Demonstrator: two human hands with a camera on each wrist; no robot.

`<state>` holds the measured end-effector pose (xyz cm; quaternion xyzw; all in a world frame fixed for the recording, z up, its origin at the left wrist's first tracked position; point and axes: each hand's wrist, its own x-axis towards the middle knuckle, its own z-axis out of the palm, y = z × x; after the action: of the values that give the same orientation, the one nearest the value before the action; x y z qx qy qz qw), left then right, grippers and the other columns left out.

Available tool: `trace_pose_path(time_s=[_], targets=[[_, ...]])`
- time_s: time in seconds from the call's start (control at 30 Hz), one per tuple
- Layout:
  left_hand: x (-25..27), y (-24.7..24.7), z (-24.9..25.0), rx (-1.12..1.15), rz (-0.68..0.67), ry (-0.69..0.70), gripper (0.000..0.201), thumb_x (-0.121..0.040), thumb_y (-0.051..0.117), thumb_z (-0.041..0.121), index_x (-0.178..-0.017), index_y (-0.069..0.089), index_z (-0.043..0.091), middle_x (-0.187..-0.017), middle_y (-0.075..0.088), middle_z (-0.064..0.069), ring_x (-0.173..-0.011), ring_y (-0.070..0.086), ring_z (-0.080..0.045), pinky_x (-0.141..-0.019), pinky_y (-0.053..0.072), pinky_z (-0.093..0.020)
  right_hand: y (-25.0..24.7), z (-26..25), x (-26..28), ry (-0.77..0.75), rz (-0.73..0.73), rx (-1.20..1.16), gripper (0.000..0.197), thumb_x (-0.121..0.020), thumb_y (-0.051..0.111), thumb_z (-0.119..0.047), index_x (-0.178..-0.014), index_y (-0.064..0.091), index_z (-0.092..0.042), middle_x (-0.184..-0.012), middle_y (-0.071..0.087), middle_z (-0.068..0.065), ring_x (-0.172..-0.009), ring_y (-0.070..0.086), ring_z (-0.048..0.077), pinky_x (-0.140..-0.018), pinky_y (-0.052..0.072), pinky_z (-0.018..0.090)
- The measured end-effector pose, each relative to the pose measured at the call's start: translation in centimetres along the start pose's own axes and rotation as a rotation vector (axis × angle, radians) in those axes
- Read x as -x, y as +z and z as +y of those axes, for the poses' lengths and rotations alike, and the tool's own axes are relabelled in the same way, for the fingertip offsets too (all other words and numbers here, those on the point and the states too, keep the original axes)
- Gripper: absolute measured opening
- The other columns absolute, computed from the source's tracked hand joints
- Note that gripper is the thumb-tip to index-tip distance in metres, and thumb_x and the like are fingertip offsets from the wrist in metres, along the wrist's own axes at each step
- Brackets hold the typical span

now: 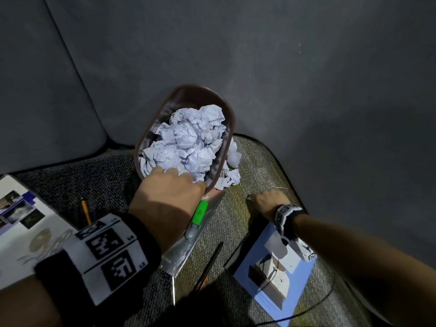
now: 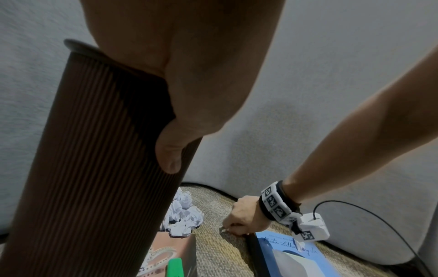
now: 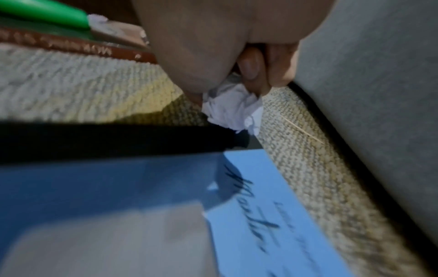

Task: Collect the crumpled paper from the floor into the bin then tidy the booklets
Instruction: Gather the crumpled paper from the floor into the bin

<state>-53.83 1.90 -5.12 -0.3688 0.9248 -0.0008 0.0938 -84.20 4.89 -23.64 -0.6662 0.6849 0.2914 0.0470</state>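
Our left hand [image 1: 169, 190] grasping the one bin [image 2: 90, 150], right hand [image 1: 266, 201] pinching one paper ball [image 3: 233, 110], loose balls [image 1: 230, 171] between them, blue booklet [image 1: 271, 274] behind the right.

Head view looking down, wrist views close, all sharing blue booklet [image 1: 273, 267]

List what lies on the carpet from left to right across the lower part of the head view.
Open booklet → yellow pencil → green highlighter → black pen → blue booklet.
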Motion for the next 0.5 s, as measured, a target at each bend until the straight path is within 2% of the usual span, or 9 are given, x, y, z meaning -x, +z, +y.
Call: trace_pose_path(time_s=[0.07,0.17,0.27,0.3,0.37,0.4,0.47,0.5], targets=[[0.0,0.1,0.0,0.013,-0.006,0.009,0.021,-0.094,0.04,0.026,-0.115,0.044,0.026,-0.114,0.054,0.002,-0.107,0.05,-0.023,-0.087,0.034,-0.036,-1.3,-0.3,-0.6,0.087,0.074,-0.182,0.024,-0.099,0.037,-0.031,-0.101,0.059,-0.022,-0.092,0.068,0.006,-0.084,0.065,0.027,-0.064,0.045,0.03],[0.1,0.4,-0.2,0.011,0.056,-0.001,0.021,-0.097,0.036,0.03,-0.116,0.044,0.027,-0.111,0.055,0.005,-0.102,0.051,-0.02,-0.083,0.033,-0.034,-3.8,-0.8,-2.8,0.225,0.222,-0.426,0.023,-0.096,0.04,-0.033,-0.09,0.058,-0.02,-0.081,0.064,0.002,-0.072,0.061,0.024,-0.068,0.053,0.035],[0.4,0.5,-0.5,0.024,0.037,0.015,0.032,-0.092,0.048,0.037,-0.123,0.041,0.03,-0.114,0.054,0.006,-0.104,0.052,-0.019,-0.084,0.034,-0.032,-5.8,-1.9,-5.1,0.27,0.21,-0.429,0.016,-0.095,0.046,-0.032,-0.096,0.054,-0.018,-0.081,0.058,0.001,-0.071,0.052,0.023,-0.065,0.047,0.032],[0.5,0.4,-0.6,0.023,0.036,0.038,0.037,-0.088,0.054,0.036,-0.123,0.043,0.029,-0.113,0.056,0.005,-0.101,0.054,-0.02,-0.084,0.036,-0.032,-6.2,-2.3,-5.5,0.276,0.186,-0.432,0.018,-0.093,0.05,-0.033,-0.1,0.053,-0.017,-0.084,0.058,0.002,-0.072,0.052,0.023,-0.065,0.045,0.032],[0.5,0.1,-0.9,0.047,0.067,0.046,0.04,-0.075,0.07,0.029,-0.113,0.057,0.024,-0.098,0.064,0.0,-0.086,0.061,-0.022,-0.077,0.042,-0.033,-6.1,-3.3,-6.4,0.269,0.14,-0.43,0.026,-0.092,0.052,-0.034,-0.108,0.051,-0.014,-0.095,0.063,0.007,-0.08,0.059,0.027,-0.069,0.05,0.036],[0.6,-0.3,-1.0,0.068,0.056,0.035,0.038,-0.076,0.069,0.025,-0.112,0.058,0.023,-0.096,0.065,-0.002,-0.084,0.061,-0.022,-0.077,0.043,-0.033,-5.9,-3.8,-6.8,0.255,0.129,-0.435,0.026,-0.093,0.05,-0.034,-0.11,0.049,-0.013,-0.101,0.063,0.01,-0.086,0.061,0.03,-0.07,0.05,0.038],[0.7,0.4,-1.3,0.091,0.087,0.033,0.033,-0.09,0.048,0.02,-0.122,0.05,0.025,-0.109,0.061,-0.001,-0.097,0.058,-0.021,-0.085,0.04,-0.031,-5.8,-5.0,-7.3,0.249,0.143,-0.498,0.03,-0.094,0.044,-0.035,-0.111,0.046,-0.01,-0.109,0.06,0.015,-0.094,0.061,0.035,-0.071,0.045,0.038],[0.7,0.7,-1.6,0.103,0.119,0.046,0.033,-0.089,0.044,0.017,-0.121,0.051,0.025,-0.107,0.061,-0.001,-0.097,0.058,-0.021,-0.085,0.04,-0.031,-5.8,-5.6,-7.4,0.255,0.162,-0.555,0.034,-0.095,0.04,-0.038,-0.111,0.046,-0.009,-0.11,0.058,0.017,-0.095,0.061,0.037,-0.071,0.044,0.038]])
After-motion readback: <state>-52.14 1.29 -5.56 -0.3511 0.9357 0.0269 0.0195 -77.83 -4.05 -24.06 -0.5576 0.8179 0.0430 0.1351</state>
